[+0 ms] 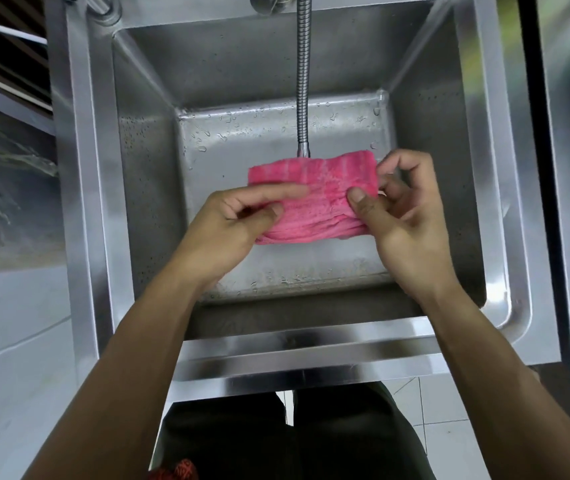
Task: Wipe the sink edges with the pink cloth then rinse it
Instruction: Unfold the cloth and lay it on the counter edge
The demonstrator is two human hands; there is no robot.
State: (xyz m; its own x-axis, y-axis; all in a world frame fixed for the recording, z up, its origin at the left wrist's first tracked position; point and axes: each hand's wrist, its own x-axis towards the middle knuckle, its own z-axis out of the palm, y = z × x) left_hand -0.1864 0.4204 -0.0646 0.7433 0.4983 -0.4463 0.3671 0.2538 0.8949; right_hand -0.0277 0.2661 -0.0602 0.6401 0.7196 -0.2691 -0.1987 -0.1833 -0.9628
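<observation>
While we hold the pink cloth (314,199) spread over the basin of the sink (82,202), just under the nozzle of the flexible tap hose (303,81), the rinse looks to be the step in hand; whether water runs we cannot tell. Our left hand (231,223) pinches the cloth's left end between thumb and fingers, our right hand (404,213) pinches the right end likewise. Droplets bead the basin floor. Whether the edges are wiped we cannot say. Nothing blocks the basin
</observation>
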